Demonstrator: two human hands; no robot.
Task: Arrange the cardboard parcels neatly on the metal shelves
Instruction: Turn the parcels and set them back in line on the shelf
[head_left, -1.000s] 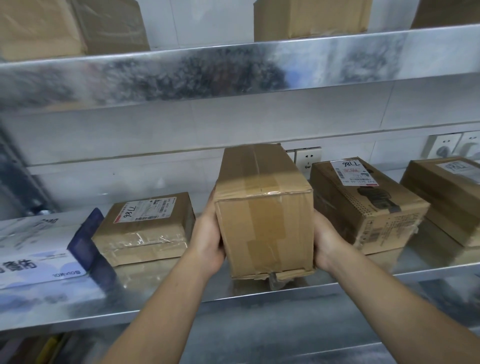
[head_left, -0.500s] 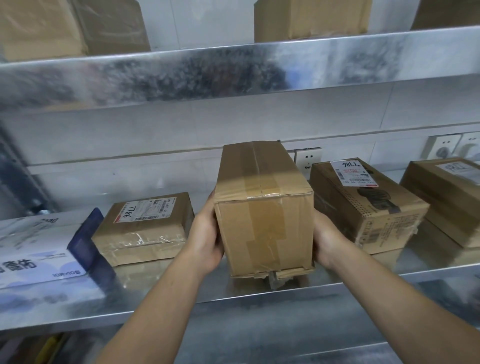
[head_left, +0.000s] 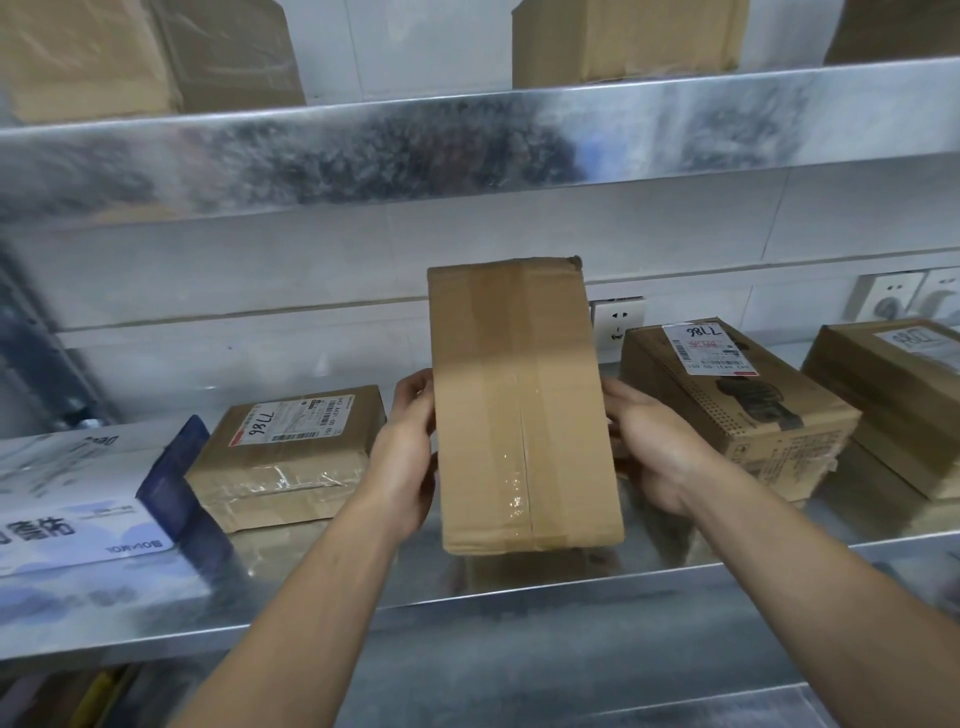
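A tall taped cardboard parcel (head_left: 519, 410) is tipped up so its long taped face looks at me, its lower edge at the front of the metal shelf (head_left: 363, 613). My left hand (head_left: 408, 457) grips its left side and my right hand (head_left: 654, 447) grips its right side. A flat labelled parcel (head_left: 285, 457) lies on the shelf to the left. Two more labelled parcels (head_left: 727, 410) (head_left: 893, 395) lie to the right.
A white and blue box (head_left: 78, 499) lies at the shelf's far left. The upper metal shelf (head_left: 467, 145) carries more cardboard boxes (head_left: 623, 36). Wall sockets (head_left: 615, 322) sit on the tiled wall behind. A dark upright post (head_left: 31, 353) stands at the left.
The parcel between my hands has tilted: its far end has risen, so the long taped face now looks at me instead of its small end. Both hands kept their hold.
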